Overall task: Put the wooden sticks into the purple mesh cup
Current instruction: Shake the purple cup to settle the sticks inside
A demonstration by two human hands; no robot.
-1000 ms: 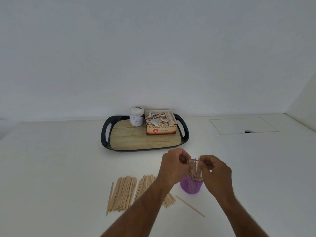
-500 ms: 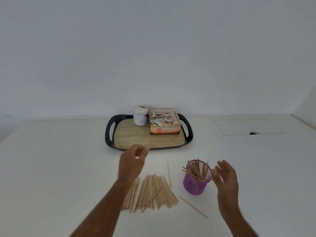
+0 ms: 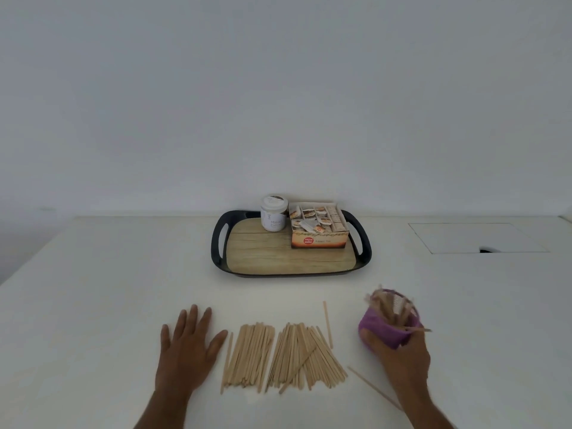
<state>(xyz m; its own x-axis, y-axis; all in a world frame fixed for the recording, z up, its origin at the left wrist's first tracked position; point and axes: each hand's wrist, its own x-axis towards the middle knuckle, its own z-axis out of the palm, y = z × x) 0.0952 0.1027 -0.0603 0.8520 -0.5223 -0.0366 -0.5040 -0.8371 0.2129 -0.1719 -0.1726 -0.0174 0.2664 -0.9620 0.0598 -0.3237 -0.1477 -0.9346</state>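
Right hand (image 3: 399, 357) of yours grips the purple mesh cup (image 3: 387, 331); left hand (image 3: 187, 351) lies flat, fingers spread, beside the wooden sticks (image 3: 278, 354).

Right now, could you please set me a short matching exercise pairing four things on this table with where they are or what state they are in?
Things:
1. left hand
2. right hand
3. white jar
4. purple mesh cup

States or places:
A. stands on the black tray, beside the tea box
B. tilted, with wooden sticks inside
C. lies flat and open on the table, left of the loose wooden sticks
D. grips the cup from the near side

Pairs: 1-C, 2-D, 3-A, 4-B
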